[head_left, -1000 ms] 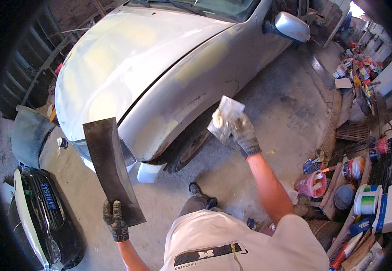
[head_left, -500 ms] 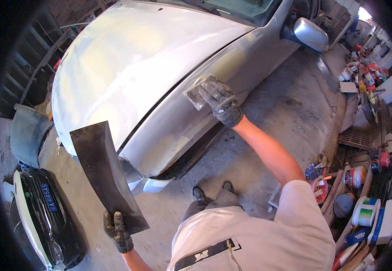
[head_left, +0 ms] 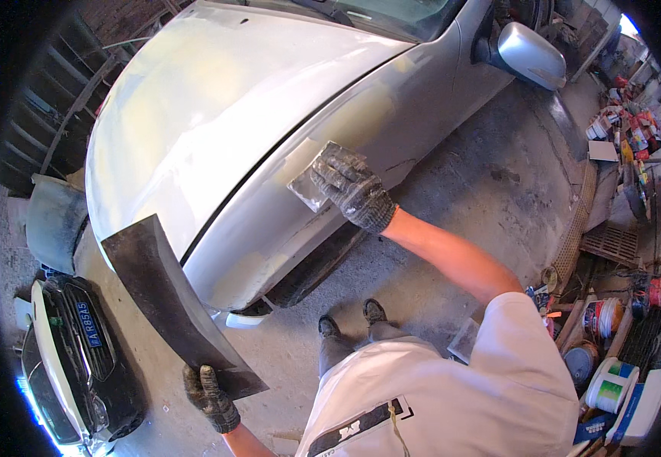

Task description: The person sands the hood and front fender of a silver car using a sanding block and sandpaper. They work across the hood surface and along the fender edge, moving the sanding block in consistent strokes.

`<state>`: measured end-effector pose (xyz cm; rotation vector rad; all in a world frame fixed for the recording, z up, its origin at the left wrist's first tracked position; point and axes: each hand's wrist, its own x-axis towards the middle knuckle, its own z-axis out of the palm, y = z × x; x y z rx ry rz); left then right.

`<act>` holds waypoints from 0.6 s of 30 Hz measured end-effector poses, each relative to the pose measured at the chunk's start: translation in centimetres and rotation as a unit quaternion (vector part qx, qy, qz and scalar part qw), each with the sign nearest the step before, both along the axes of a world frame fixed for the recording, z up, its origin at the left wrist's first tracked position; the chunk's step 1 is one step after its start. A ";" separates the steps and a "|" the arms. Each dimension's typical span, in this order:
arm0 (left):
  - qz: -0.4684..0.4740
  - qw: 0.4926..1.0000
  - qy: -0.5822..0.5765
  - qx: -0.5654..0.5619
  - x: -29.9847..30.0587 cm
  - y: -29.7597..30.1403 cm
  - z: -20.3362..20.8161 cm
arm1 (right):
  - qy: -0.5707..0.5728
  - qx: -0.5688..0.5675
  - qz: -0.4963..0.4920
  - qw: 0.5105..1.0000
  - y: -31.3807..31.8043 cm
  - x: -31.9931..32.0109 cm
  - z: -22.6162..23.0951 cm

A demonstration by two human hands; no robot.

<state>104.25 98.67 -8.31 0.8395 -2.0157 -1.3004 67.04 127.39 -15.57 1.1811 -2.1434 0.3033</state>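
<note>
My right hand [head_left: 352,186], in a dark, dirty work glove, presses a flat putty spreader [head_left: 309,187] against the silver front fender [head_left: 262,228] of a car. Pale, yellowish filler [head_left: 368,113] shows on the fender above the hand, with another light patch just by the spreader's upper edge. Lower left, my gloved left hand [head_left: 212,400] grips the near end of a long, dark, curved sheet [head_left: 170,293]. The sheet's far end reaches up past the car's front corner and overlaps the hood's edge in view. Fingers of both hands are closed.
The hood [head_left: 185,129] carries blotchy pale yellow patches. A silver side mirror [head_left: 530,55] juts out at upper right. A second car [head_left: 90,358] stands at lower left, near a loose grey panel [head_left: 57,221]. Tubs and cans [head_left: 612,386] crowd the right side.
My right hand and the spreader have slid along the fender toward the car's front. A pale patch now shows by the spreader. The left hand still holds the dark sheet, and the view has shifted slightly.
</note>
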 end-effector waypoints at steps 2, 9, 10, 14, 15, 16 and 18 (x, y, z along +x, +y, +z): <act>-0.019 1.000 0.008 0.013 -0.1 0.8 -0.1 | 0.000 0.012 -0.023 1.000 0.6 -0.4 0.2; -0.028 0.999 -0.011 0.039 0.1 3.9 -0.6 | 0.047 -0.085 -0.010 0.995 2.3 -5.0 -0.3; -0.027 0.999 -0.017 0.030 0.1 4.2 -0.8 | 0.042 -0.080 -0.005 0.996 2.9 -5.0 -0.8; -0.006 0.996 -0.003 0.086 0.0 5.3 -1.0 | 0.017 -0.040 -0.011 0.999 5.0 -4.6 -1.5; -0.019 0.994 0.004 0.112 -0.2 5.5 -0.9 | 0.014 -0.038 -0.027 0.999 5.5 -5.2 -1.1; -0.030 0.991 0.008 0.133 -0.3 5.7 -0.5 | 0.005 -0.028 -0.047 0.998 5.9 -5.8 -0.8; -0.079 0.978 0.001 0.192 -1.4 5.7 0.1 | 0.018 -0.077 -0.046 0.996 6.1 -7.8 -0.2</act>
